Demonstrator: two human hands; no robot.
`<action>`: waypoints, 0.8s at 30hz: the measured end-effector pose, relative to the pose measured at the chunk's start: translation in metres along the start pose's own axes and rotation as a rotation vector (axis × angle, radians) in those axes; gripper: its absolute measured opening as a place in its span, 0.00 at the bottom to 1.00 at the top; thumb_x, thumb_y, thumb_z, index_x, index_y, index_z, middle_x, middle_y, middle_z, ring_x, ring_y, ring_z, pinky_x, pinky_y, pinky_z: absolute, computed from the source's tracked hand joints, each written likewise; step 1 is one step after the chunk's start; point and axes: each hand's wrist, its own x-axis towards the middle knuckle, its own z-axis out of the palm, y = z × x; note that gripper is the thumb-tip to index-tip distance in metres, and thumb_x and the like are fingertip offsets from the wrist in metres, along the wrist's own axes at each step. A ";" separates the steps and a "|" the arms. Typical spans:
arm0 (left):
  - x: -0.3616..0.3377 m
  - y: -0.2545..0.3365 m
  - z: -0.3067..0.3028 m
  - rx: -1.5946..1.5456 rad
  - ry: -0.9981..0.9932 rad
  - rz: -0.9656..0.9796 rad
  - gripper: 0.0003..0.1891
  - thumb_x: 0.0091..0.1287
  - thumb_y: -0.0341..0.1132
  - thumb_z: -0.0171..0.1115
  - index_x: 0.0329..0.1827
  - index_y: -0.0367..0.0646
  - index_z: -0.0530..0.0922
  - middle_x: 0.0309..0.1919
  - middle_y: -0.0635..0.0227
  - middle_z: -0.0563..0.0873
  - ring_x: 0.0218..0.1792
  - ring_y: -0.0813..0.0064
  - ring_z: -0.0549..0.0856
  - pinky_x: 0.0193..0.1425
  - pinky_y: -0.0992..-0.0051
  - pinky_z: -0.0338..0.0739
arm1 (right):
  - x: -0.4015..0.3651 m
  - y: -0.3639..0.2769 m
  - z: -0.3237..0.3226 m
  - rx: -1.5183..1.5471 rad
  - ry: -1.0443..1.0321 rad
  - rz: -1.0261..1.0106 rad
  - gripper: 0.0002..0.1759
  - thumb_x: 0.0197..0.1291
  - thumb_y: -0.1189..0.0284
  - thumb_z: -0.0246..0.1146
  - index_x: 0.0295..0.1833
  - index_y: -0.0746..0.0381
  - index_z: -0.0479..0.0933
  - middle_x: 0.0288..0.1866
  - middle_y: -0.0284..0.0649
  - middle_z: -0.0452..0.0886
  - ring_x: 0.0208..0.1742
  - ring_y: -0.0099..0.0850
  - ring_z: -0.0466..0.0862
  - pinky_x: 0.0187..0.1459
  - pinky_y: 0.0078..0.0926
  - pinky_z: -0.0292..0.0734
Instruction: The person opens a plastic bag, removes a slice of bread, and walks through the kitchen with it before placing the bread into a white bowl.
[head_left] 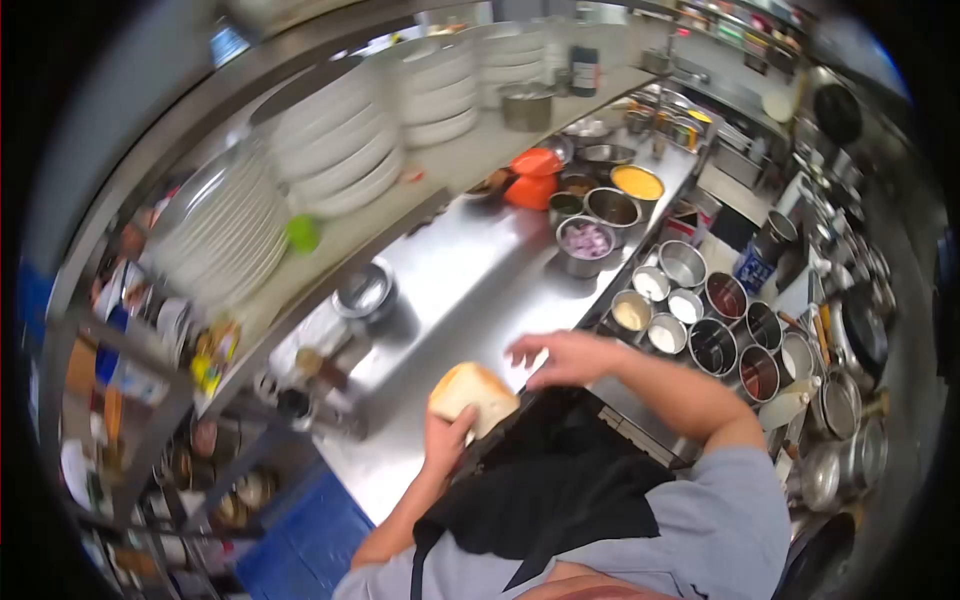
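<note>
My left hand (447, 437) is closed on bread (470, 398), pale with a golden crust along its upper edge. The thumb lies flat across the pale face. A short way to the right, my right hand (568, 358) hovers over the steel counter (440, 310) with thumb and fingers apart and nothing visible held between them. The bread is close to the front of my black apron (540, 475), above the counter's near edge.
Stacked white plates (335, 140) line the shelf above the counter. Metal pots of chopped red onion (585, 240) and yellow food (637, 182) stand farther back. Several sauce pots (712, 345) crowd the right side. A blue bin lid (310, 535) is at lower left.
</note>
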 end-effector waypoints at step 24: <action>0.051 -0.048 -0.015 0.521 0.535 -0.534 0.31 0.57 0.26 0.72 0.65 0.35 0.73 0.58 0.59 0.84 0.59 0.66 0.84 0.65 0.64 0.79 | 0.238 0.245 -0.840 -1.641 0.475 0.122 0.29 0.62 0.81 0.54 0.69 0.54 0.74 0.67 0.43 0.77 0.67 0.42 0.75 0.68 0.37 0.69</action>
